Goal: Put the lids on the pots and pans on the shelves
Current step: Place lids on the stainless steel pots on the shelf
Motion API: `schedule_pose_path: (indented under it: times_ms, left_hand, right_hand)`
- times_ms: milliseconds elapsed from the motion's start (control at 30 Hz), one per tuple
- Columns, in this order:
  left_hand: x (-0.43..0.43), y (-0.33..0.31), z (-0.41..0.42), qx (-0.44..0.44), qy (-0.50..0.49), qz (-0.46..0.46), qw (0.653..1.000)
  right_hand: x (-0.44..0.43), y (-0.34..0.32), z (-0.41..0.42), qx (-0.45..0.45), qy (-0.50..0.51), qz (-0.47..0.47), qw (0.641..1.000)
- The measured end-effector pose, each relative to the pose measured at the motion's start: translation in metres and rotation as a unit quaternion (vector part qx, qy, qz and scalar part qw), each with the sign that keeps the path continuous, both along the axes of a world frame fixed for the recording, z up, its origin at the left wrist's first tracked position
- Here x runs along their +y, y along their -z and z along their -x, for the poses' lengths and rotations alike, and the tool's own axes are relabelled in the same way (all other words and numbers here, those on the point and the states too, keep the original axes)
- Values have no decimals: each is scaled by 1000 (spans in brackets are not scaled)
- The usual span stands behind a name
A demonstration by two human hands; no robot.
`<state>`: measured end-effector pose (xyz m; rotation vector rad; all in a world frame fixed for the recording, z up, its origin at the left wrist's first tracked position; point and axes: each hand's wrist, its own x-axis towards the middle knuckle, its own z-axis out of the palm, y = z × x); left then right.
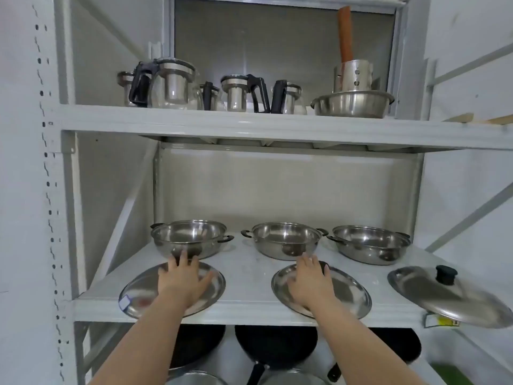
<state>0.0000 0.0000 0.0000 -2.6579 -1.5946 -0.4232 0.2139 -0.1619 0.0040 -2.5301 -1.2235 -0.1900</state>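
Three open steel pots stand in a row at the back of the middle shelf (249, 309): a left pot (188, 240), a middle pot (284, 240) and a right pot (370, 244). In front of them lie three steel lids. My left hand (183, 282) rests with fingers spread over the knob area of the left lid (138, 295). My right hand (309, 282) lies on the middle lid (352, 293), whose black knob peeks out by the fingers. The right lid (455, 297), with a black knob, hangs over the shelf's front edge. Whether either hand grips a knob is hidden.
The top shelf (194, 123) holds several glass teapots (172, 84) with black handles, and a steel bowl (352, 104) with a perforated steel cylinder in it. Dark pans (277, 348) and more lids sit on the shelf below. A slotted white upright (50, 190) stands at left.
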Motion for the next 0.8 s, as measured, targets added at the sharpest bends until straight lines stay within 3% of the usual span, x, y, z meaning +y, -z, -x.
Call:
schedule_pose_path:
  times_ms: [67, 233, 467, 700, 800]
  left_hand:
    - [5, -1, -4, -29, -25, -8, 999]
    - [14, -6, -14, -7, -75, -36, 996]
    - [25, -8, -26, 29, -112, -29, 993]
    - [13, -13, -28, 36, -115, -33, 992]
    - [4, -16, -26, 39, -110, -44, 992]
  right_hand:
    - [-1, -5, -12, -21, 26, 26, 999]
    - [9, -14, -38, -10, 71, 50, 996]
    - [19, -9, -52, -36, 61, 78, 994]
    - [19, -10, -47, -59, 152, 40, 986]
    - [16, -14, -48, -53, 140, 41, 988]
